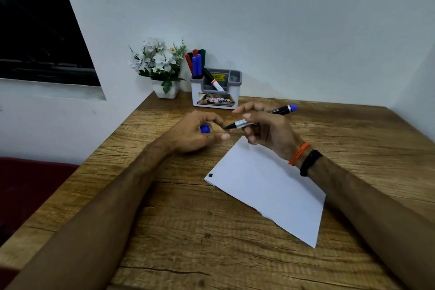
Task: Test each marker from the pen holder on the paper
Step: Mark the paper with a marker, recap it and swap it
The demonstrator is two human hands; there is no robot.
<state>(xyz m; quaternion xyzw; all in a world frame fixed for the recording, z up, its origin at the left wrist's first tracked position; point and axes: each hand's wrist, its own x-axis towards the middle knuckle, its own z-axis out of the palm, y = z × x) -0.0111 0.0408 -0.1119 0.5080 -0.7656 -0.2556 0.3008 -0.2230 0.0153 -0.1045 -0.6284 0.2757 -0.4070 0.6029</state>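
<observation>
A pale wall and a dark window (40, 30) stand behind the wooden table (188, 231), well beyond both grips. Beyond the grips too, against the wall, are a white flower pot (166, 88) and just beside it the pen holder (215, 92) with red, blue and green markers. The paper (270, 193) lies just below the right hand (263, 129), whose grip is closed on an uncapped blue marker (261, 117), tip toward the left hand (200, 132), whose grip curls around the blue cap (205, 129).
</observation>
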